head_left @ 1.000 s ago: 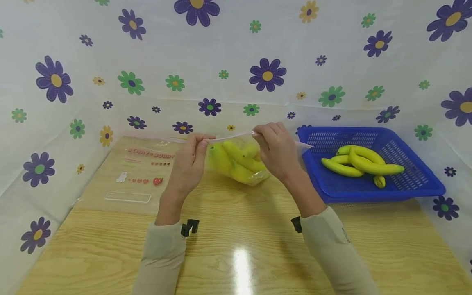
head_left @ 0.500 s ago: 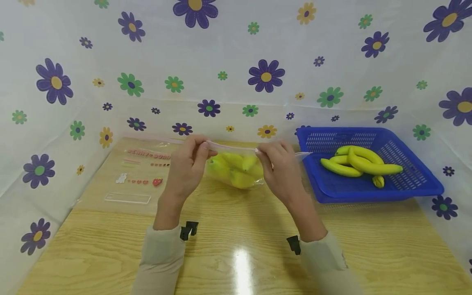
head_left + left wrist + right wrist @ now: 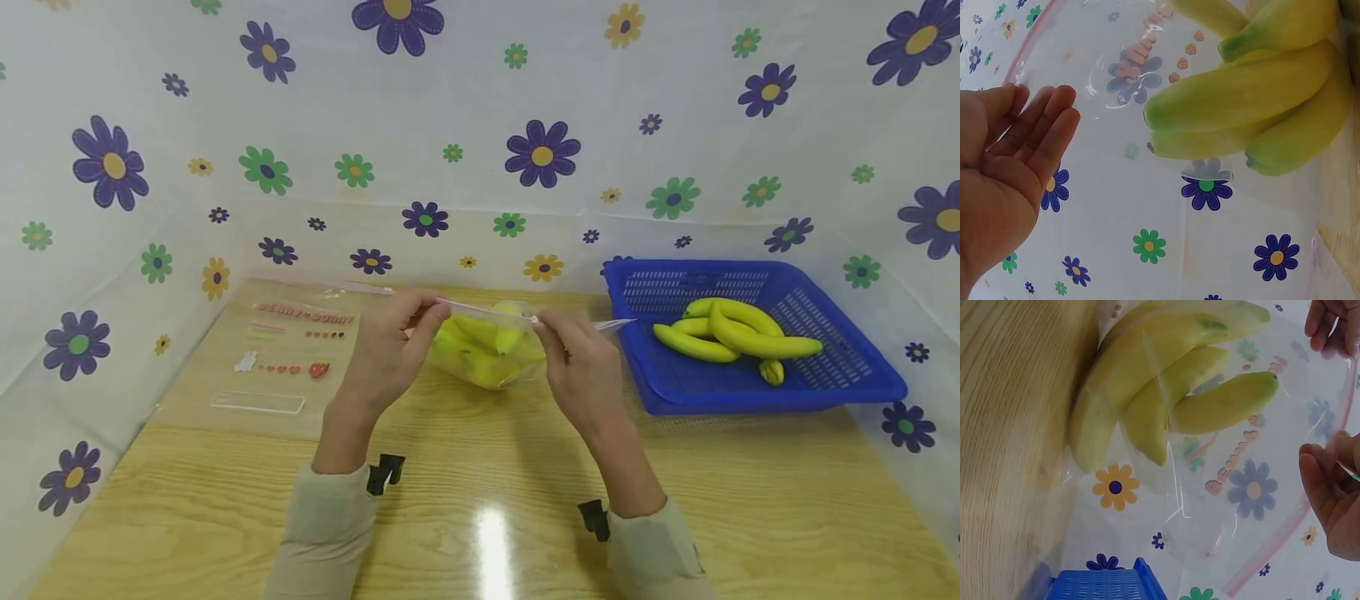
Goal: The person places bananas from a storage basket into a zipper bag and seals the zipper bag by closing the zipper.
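A clear zip bag (image 3: 504, 312) with a pink zip strip holds several yellow bananas (image 3: 480, 360), its bottom hanging close over the table. My left hand (image 3: 390, 354) pinches the strip between thumb and fingers, left of the bananas. At a small white slider (image 3: 534, 319) on the same strip, my right hand (image 3: 588, 375) pinches the bag's top. Through the film, the left wrist view shows the green-tipped bananas (image 3: 1235, 94) and the left hand's fingers (image 3: 1054, 125) beside the zip. Both hands appear at the pink strip (image 3: 1272, 547) in the right wrist view.
A blue plastic basket (image 3: 757, 392) with several bananas (image 3: 765, 337) stands at the right. On the left of the wooden table (image 3: 450, 467) a flat clear bag (image 3: 187, 392) lies, printed with letters, hearts and a bunny. Flower-patterned cloth (image 3: 487, 117) walls the back and sides.
Both hands have come down and slightly right with the zip strip, the right one lowering most. The bananas have shifted inside the bag. The basket and flat bag stay put.
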A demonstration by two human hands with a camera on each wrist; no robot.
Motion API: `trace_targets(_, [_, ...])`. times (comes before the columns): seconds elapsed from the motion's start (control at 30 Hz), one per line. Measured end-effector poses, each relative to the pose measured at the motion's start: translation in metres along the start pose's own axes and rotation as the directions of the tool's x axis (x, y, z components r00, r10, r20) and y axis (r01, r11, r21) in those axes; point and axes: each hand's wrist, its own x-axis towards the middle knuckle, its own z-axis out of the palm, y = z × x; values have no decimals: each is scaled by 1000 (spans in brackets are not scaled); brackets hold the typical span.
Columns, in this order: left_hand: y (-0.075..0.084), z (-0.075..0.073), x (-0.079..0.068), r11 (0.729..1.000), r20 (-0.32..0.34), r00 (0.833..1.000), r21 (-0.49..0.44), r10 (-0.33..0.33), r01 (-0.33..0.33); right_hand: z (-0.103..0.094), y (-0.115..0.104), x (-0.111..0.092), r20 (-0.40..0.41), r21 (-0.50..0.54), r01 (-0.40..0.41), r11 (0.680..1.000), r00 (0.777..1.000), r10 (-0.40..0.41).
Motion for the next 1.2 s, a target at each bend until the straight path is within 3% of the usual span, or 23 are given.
trace_targets(0.3, [1,-4,-3,998,-23,998,10,-61,62,1,0,0,-22,28,48,998,999,-47])
trace_targets(0.6, [-2,-10,-5,997,-43,996,16,-75,76,1,2,0,-14,76,31,997,999,-30])
trace_targets(1.0, [-4,-16,-4,991,-45,990,-17,-132,131,-4,9,-1,-49,67,20,998,999,-17])
trace_targets(1.2, [-5,-20,-6,991,-65,989,-24,-130,128,-7,13,0,-65,49,12,999,998,-9])
